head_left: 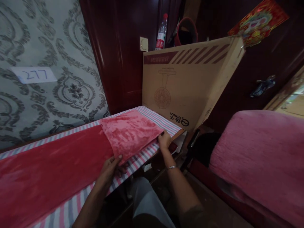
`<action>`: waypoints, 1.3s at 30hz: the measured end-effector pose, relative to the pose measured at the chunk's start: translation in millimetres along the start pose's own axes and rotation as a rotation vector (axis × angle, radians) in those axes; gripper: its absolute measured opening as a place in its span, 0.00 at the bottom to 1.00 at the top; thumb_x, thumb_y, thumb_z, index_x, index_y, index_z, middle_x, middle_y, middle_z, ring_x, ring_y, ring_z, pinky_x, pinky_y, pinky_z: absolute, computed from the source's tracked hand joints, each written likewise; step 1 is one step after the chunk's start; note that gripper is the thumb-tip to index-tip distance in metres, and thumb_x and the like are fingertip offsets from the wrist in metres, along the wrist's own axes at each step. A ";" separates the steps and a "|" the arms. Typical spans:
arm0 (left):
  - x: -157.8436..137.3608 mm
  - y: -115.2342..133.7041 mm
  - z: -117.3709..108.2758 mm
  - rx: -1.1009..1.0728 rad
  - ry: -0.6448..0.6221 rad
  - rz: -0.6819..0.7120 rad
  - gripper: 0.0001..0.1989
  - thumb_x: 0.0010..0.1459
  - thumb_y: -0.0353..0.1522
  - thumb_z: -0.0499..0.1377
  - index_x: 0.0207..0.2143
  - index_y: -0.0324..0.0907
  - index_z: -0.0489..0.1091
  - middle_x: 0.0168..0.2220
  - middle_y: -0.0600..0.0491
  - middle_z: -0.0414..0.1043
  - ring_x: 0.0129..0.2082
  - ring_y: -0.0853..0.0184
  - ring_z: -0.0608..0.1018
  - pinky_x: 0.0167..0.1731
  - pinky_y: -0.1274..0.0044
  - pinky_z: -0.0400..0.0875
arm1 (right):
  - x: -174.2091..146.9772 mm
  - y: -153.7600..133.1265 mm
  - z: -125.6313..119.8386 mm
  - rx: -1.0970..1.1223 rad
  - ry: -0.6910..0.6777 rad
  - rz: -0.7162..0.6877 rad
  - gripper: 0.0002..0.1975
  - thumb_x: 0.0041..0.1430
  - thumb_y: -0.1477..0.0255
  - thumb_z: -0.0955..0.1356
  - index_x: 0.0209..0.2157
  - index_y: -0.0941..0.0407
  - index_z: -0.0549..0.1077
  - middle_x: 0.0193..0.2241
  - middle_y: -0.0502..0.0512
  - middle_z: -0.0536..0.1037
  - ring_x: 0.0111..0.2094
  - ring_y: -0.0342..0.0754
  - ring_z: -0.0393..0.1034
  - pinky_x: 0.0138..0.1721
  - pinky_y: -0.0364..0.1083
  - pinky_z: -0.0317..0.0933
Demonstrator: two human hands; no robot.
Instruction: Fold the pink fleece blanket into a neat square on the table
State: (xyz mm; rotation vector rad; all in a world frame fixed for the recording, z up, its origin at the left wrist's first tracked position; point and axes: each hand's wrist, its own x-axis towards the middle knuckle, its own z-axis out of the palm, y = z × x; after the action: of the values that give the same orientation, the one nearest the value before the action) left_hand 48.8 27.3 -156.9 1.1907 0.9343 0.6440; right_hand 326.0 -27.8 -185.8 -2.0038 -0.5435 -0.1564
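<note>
A long red plush cloth [54, 158] lies along a narrow surface, its far end folded back so that a lighter pink side [133, 129] faces up. My left hand [114, 166] pinches the near corner of the folded part, thumb on top and fingers beneath. At the other near corner, on the right, my right hand [164, 139] grips the edge with closed fingers; a silver bracelet is on that wrist. Under the cloth spreads a striped sheet [76, 202] in pink, white and grey-blue.
A large cardboard box [182, 85] stands upright at the surface's far end. Behind it are a plastic bottle [161, 34] with a red cap and a round red-rimmed object [187, 30]. A pink fluffy cover [258, 155] drapes a seat at right. Patterned wallpaper [47, 104] borders the left.
</note>
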 end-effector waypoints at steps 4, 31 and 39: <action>1.3 -0.4 0.3 0.027 -0.025 -0.002 0.22 0.39 0.48 0.68 0.24 0.40 0.68 0.17 0.48 0.74 0.12 0.67 0.72 0.10 0.80 0.61 | 0.7 10.3 0.0 0.105 0.080 0.009 0.11 0.48 0.74 0.61 0.31 0.57 0.73 0.23 0.54 0.74 0.26 0.50 0.65 0.29 0.44 0.54; 317.8 158.4 107.7 1.449 0.062 0.459 0.16 0.64 0.33 0.53 0.42 0.34 0.79 0.47 0.36 0.78 0.47 0.56 0.79 0.43 0.75 0.69 | -12.6 33.2 11.5 0.246 0.085 -0.126 0.10 0.57 0.65 0.63 0.33 0.54 0.74 0.26 0.52 0.76 0.25 0.49 0.68 0.27 0.45 0.59; 354.8 144.6 120.9 1.556 0.036 0.418 0.20 0.62 0.42 0.56 0.45 0.38 0.79 0.49 0.39 0.78 0.48 0.58 0.79 0.42 0.77 0.68 | -13.8 29.4 5.5 0.218 0.035 -0.086 0.09 0.58 0.65 0.64 0.32 0.53 0.73 0.25 0.51 0.75 0.25 0.48 0.66 0.26 0.43 0.58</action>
State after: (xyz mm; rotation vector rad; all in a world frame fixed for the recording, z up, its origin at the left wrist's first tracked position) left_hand 334.9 303.4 -100.0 2.8005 1.2241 0.1369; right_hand 326.0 -38.7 -216.9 -1.7640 -0.5992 -0.1767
